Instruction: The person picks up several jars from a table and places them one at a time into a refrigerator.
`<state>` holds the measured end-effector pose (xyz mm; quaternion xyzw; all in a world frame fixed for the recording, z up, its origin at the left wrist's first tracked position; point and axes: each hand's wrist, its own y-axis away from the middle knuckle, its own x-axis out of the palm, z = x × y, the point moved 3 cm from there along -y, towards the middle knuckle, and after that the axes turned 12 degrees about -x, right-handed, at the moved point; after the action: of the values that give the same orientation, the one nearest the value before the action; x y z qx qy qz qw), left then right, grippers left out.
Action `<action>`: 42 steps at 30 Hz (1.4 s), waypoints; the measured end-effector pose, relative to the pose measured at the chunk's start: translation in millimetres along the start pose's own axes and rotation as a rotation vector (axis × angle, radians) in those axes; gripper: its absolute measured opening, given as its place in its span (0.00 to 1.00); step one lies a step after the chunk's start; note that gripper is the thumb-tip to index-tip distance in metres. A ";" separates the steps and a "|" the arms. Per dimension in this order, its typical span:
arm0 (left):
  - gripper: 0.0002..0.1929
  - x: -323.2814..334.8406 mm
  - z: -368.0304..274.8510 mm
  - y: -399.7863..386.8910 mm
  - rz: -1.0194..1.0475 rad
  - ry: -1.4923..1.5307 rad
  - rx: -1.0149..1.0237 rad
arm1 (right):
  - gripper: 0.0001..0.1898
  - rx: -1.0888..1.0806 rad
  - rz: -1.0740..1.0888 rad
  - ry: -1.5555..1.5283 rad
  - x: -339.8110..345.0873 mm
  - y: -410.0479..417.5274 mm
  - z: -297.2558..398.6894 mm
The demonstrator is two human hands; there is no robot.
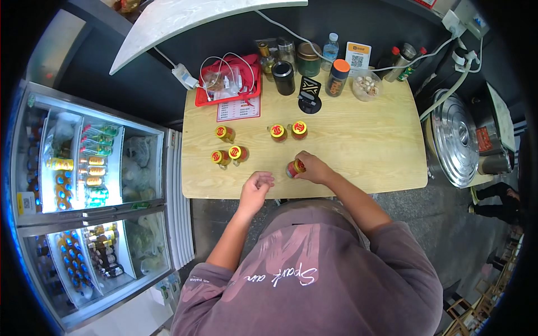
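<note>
My right hand [313, 167] grips a small glass jar [295, 168] with a red label near the table's front edge. The jar is tilted, and my fingers hide part of it. To its left, my left hand [257, 185] holds nothing, its fingers loosely bent above the front edge. Beyond my hands, two handled glass jars with yellow lids, one jar [278, 132] and another jar [299, 129], stand side by side. Three more stand at the left: a rear jar [225, 133], a front jar [220, 157] and a jar [238, 154] close beside it.
On the wooden table [361, 138], a red basket [227, 98] overlaps a printed sheet [238, 110]. A black canister [283, 78], phone stand [309, 98], orange-capped bottle [338, 77] and tub of garlic [367, 85] line the back. A lit drinks fridge [90, 168] stands left, a large lidded pot [456, 136] right.
</note>
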<state>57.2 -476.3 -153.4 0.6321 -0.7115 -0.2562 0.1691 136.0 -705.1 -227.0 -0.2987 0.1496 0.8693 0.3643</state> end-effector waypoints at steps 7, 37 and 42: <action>0.20 0.9 -24.9 -2.0 -0.049 -0.079 0.089 | 0.32 -0.240 -0.023 -0.318 -73.9 16.9 47.9; 0.09 36.8 -95.4 14.8 0.494 0.109 -0.050 | 0.36 -0.477 0.420 -0.759 -144.3 20.1 102.3; 0.07 35.4 -95.0 15.7 0.473 0.148 -0.089 | 0.38 -0.424 0.461 -0.893 -137.7 13.5 99.4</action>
<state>93.0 -524.4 -70.2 0.4571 -0.8133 -0.1937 0.3034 162.0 -741.8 -62.7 0.0732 -0.1364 0.9801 0.1243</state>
